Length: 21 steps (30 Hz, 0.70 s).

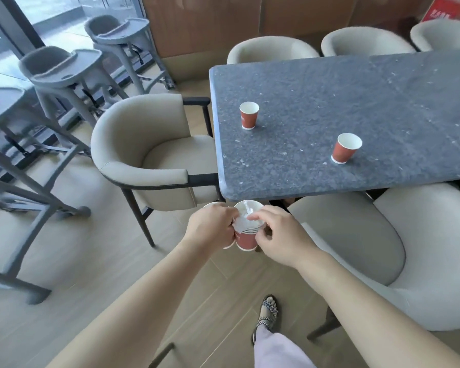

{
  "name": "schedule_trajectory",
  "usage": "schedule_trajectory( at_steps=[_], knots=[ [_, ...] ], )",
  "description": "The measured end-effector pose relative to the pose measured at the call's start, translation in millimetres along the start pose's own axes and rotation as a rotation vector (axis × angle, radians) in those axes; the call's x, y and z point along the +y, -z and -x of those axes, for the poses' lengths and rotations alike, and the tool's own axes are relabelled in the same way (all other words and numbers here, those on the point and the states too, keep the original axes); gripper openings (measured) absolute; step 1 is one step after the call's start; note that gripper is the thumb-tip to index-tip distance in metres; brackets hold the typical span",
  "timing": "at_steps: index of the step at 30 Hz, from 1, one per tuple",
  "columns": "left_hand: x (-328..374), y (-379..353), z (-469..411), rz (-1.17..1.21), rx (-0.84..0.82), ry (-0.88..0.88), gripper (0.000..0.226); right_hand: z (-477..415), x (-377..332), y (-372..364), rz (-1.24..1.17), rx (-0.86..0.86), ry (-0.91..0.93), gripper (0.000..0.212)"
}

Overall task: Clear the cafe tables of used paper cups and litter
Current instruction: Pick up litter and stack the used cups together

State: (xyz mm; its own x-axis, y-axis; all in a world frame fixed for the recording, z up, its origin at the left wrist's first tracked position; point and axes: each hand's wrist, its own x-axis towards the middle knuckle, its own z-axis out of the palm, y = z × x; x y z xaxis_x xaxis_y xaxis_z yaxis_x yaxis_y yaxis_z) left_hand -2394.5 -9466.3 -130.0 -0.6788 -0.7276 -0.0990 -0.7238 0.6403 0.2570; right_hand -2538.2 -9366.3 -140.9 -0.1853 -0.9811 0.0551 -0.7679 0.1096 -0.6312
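Note:
My left hand (211, 228) grips a stack of red paper cups (246, 241) below the table's near edge; a second cup stack is partly hidden behind that hand. My right hand (278, 235) pinches crumpled white paper (243, 221) at the top cup's mouth. On the dark speckled table (356, 102) stand two more red paper cups, both upright: one (248, 115) toward the left end, one (345, 147) nearer the front edge.
Beige armchairs surround the table: one at its left end (144, 160), one at my right (396, 248), several along the far side. Grey high chairs (61, 73) stand at the left by the window. My sandalled foot (268, 312) is on the wooden floor.

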Motion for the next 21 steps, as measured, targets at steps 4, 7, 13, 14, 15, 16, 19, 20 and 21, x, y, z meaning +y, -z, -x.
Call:
schedule_trajectory(
  at_steps=[4,7,13,14,15,16,19,20,21],
  knots=[
    [9,12,-53,-0.013,0.007,0.004,0.021,-41,24,19,-0.036,0.020,0.022,0.033],
    [16,19,-92,-0.016,-0.003,0.017,0.022,-73,40,33,-0.071,0.044,0.017,0.033],
    [19,20,-163,-0.025,0.042,0.002,0.022,-138,76,53,-0.076,0.097,-0.018,0.010],
    [19,19,-172,-0.033,0.039,-0.002,0.023,-147,80,54,-0.075,0.108,-0.021,0.008],
    [17,18,-181,-0.037,0.038,-0.005,0.022,-156,83,55,-0.078,0.120,-0.027,0.007],
    [14,17,-190,-0.037,0.042,-0.008,0.021,-164,86,55,-0.085,0.135,-0.039,0.007],
    [4,13,-214,-0.021,0.031,-0.018,0.019,-190,93,51,-0.072,0.180,-0.085,0.006],
    [0,13,-223,-0.016,0.021,-0.031,0.020,-199,96,50,-0.051,0.188,-0.105,0.006],
    [-4,13,-232,-0.010,0.009,-0.048,0.021,-208,99,50,-0.029,0.190,-0.131,0.005]
  ],
)
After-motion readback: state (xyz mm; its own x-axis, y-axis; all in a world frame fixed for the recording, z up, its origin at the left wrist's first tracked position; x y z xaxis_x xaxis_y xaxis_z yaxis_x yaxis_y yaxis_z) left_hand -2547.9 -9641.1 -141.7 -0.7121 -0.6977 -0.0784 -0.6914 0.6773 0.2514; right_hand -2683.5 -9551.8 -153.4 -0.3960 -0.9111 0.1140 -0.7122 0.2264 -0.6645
